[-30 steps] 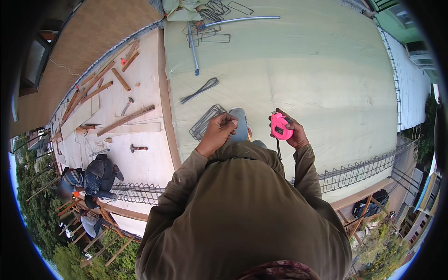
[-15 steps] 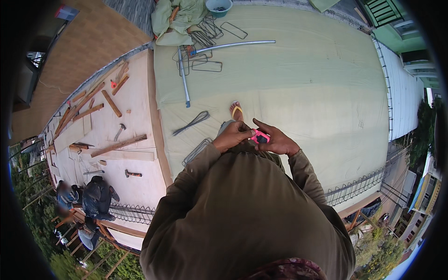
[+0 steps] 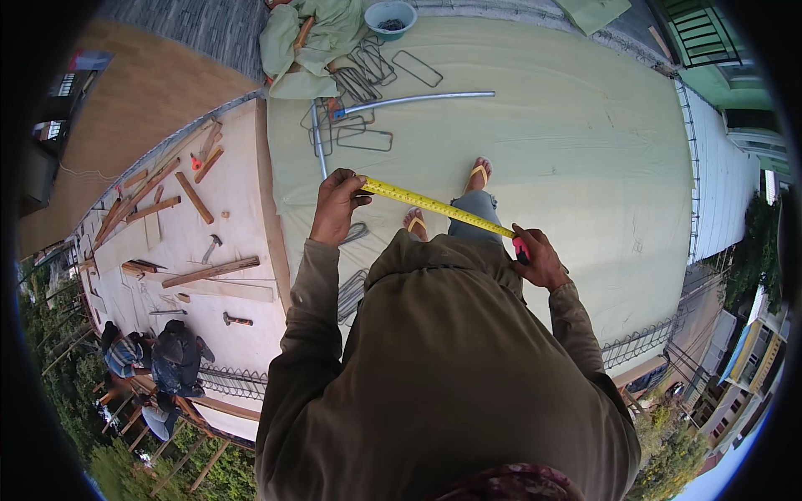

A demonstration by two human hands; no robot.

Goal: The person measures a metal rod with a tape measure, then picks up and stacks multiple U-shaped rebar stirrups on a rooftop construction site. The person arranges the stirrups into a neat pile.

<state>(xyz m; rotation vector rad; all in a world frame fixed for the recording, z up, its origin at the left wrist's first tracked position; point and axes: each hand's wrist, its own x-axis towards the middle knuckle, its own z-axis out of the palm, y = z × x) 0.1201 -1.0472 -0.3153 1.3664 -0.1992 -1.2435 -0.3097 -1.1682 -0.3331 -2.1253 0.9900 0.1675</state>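
Observation:
A yellow blade of a tape measure [image 3: 434, 205] stretches across in front of my body, sloping down to the right. My left hand [image 3: 337, 206] pinches its free end between thumb and fingers. Closed around the pink and black case [image 3: 520, 250] is my right hand [image 3: 543, 259], which partly hides it. Beneath the blade are my feet in yellow flip-flops, standing on a pale green sheet [image 3: 585, 192]. By my left forearm lie a bundle of thin wire [image 3: 355, 232] and some bent metal rods [image 3: 351, 294].
Rectangular wire stirrups [image 3: 365, 139], two metal pipes [image 3: 418, 101] and a blue basin [image 3: 390, 20] lie ahead. Leftward, boards [image 3: 210, 272] and a hammer [image 3: 237, 320] rest on plywood [image 3: 251, 209]. Several people [image 3: 175, 359] crouch at the lower left edge. Rebar cages [image 3: 639, 342] line the near side.
My hands have moved apart, drawing the yellow blade out of the case. My left hand went left and up, my right hand right. A second foot now shows, further forward.

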